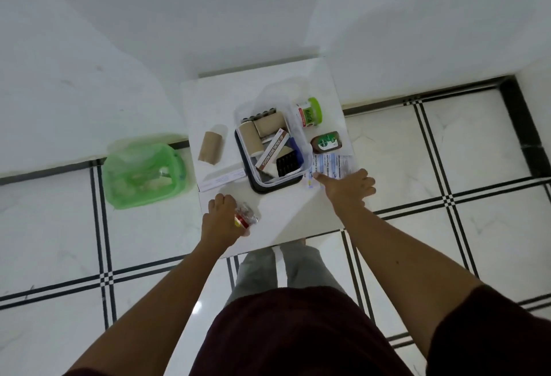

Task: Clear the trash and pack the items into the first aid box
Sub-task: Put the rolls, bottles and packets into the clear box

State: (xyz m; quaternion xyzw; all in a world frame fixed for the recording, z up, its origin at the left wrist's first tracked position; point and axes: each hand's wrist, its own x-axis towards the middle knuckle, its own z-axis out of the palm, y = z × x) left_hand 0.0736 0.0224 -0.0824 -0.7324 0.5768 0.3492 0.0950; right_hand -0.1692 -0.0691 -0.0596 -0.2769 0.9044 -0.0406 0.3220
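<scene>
A small white square table [277, 226] is seen from above, standing on a white tiled floor with black lines [447, 152]. Beside the table, on the floor, a green plastic bin lined with a green bag [143, 173] is kept, and some bits of trash can be made out inside it. In the middle of the table, a clear plastic first aid box [298, 134] is set on a dark lid. It is partly filled: brown bandage rolls, a long ointment carton and a dark pill strip are packed in it.

Some things are left outside. One brown bandage roll [211, 148] is lying left of the box. A white jar with a green cap [310, 112] and a small brown bottle [326, 143] are lying on the right.

Flat blue and white bandage packets [329, 165] are touched by the right hand [347, 189], which is spread open. A crumpled clear wrapper with red and yellow [246, 217] is gripped by the left hand [222, 219], which is closed around it. The job looks about half done.
</scene>
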